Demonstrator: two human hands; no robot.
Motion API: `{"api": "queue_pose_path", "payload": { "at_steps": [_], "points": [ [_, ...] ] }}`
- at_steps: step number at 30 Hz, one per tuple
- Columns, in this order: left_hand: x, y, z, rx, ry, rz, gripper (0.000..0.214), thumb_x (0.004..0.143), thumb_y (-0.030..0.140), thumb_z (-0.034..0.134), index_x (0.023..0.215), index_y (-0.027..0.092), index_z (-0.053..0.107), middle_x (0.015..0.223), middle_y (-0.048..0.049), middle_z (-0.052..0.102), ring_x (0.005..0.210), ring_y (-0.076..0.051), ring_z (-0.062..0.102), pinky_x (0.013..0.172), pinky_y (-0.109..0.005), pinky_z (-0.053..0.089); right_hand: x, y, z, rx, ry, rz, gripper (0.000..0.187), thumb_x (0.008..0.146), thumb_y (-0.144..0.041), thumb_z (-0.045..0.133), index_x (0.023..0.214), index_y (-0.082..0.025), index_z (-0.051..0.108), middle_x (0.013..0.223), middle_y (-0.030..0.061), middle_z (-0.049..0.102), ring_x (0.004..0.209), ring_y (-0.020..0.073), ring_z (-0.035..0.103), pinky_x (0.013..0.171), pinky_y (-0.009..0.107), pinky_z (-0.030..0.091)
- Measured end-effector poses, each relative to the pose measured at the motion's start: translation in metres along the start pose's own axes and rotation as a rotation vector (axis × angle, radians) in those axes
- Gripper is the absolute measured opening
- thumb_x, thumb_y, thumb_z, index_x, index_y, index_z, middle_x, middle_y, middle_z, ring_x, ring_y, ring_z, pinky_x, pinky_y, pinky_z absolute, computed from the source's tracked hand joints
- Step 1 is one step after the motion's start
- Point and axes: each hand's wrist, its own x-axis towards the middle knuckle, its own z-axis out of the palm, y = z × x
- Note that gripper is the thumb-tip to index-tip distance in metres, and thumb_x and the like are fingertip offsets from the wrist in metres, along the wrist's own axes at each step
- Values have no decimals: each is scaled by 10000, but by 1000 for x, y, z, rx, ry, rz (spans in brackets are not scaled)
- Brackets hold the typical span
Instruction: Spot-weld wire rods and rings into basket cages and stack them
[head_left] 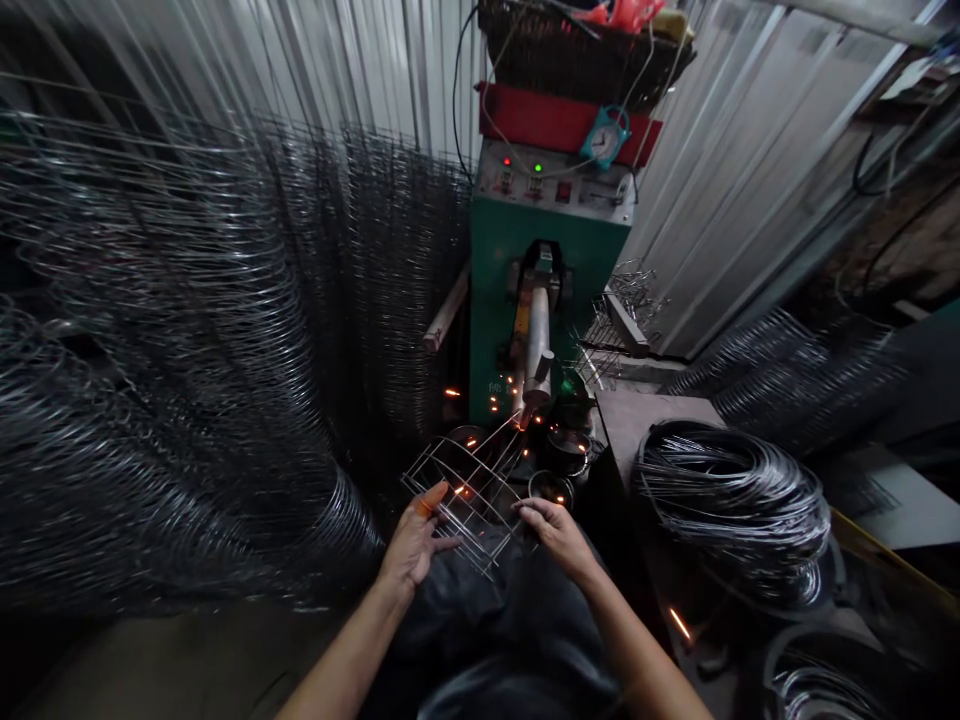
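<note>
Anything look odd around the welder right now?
Sparks are flying from the welding machine over the wire frame, close to the bare left hand and right hand. The left thumb has an orange covering, which stands out.

my wire grid (469, 500) — silver squares | tape on my left thumb (433, 498) — orange | machine body (495, 300): green | band (570, 125): red | wire coil (731, 510): dark, silver-streaked

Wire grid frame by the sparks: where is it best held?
Probably along the near outer rail of the silver steel-wire grid frame, coming from the person's side, between the left hand and right hand. Its open bars wrap easily, while its far corner sits among orange sparks at the green welding machine.
</note>
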Motion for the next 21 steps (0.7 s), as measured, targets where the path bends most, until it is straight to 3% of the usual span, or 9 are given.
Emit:
{"api": "queue_pose_path", "payload": {
  "at_steps": [4,7,13,17,21],
  "points": [
    [9,1,-5,-25,-5,-10,336,563,311,702,864,184,623,943,-66,552,817,-217,547,605,-460,523,1,8,2,-48,25,-29,378,769,-536,535,867,-196,666,692,4,593,623,135,521,603,252,431],
    [11,-1,-15,-65,-27,-39,370,510,294,749,831,174,609,861,-49,560,794,-216,551,632,-466,517,-7,12,8,-89,-12,-59,389,795,-532,504,880,-191,670,711,10,612,667,147,551,636,255,451],
    [-16,-15,-42,-136,-70,-117,460,549,279,742,974,186,594,804,-33,566,754,-185,551,691,-476,511,-39,17,24,-156,-95,-123,369,833,-481,487,958,-194,683,846,48,689,761,183,623,712,286,491],
    [-44,-16,-57,-149,-97,-21,517,592,254,718,1082,208,560,831,-31,567,775,-175,541,705,-459,515,-56,13,29,-183,-164,-143,368,831,-457,495,1018,-199,680,942,73,702,852,220,647,776,333,508],
    [-69,1,-83,-212,-164,161,536,612,219,693,1125,210,535,897,-44,564,822,-173,540,724,-431,523,-70,6,23,-283,-177,-163,457,777,-472,551,1135,-197,622,1149,90,626,1069,255,572,933,379,446]
  ]
}}
